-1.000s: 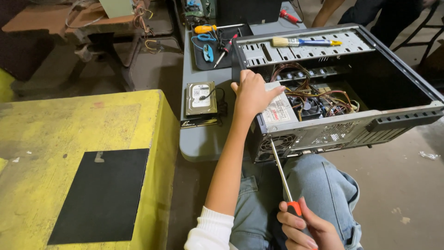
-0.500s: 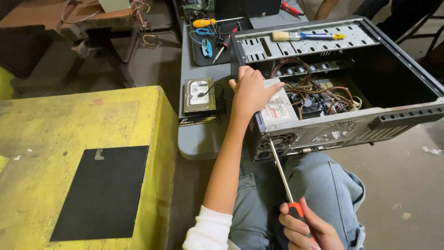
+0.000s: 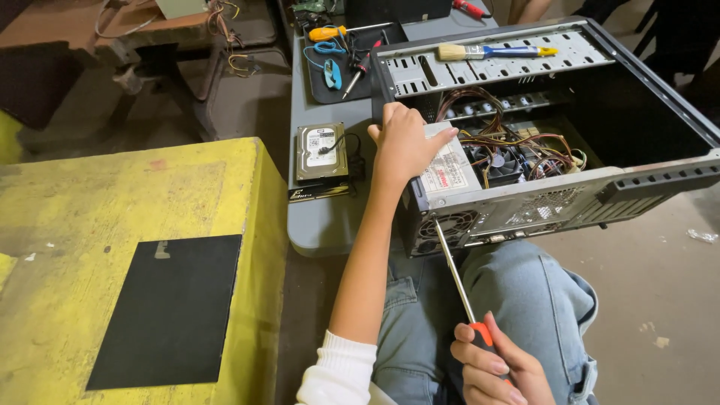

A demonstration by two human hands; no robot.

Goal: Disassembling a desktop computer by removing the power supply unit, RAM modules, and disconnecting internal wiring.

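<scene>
Little has changed: the left hand (image 3: 405, 146) still presses flat, fingers spread, on the grey metal power supply box (image 3: 448, 166) inside the open computer case (image 3: 660, 184); below it, the right hand (image 3: 495, 367) keeps gripping the orange-handled screwdriver (image 3: 457, 281), tip at the case's rear panel.

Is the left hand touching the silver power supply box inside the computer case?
Touching. In the head view the left hand lies flat on the power supply box, with fingers spread over its top at the corner of the computer case.
</scene>
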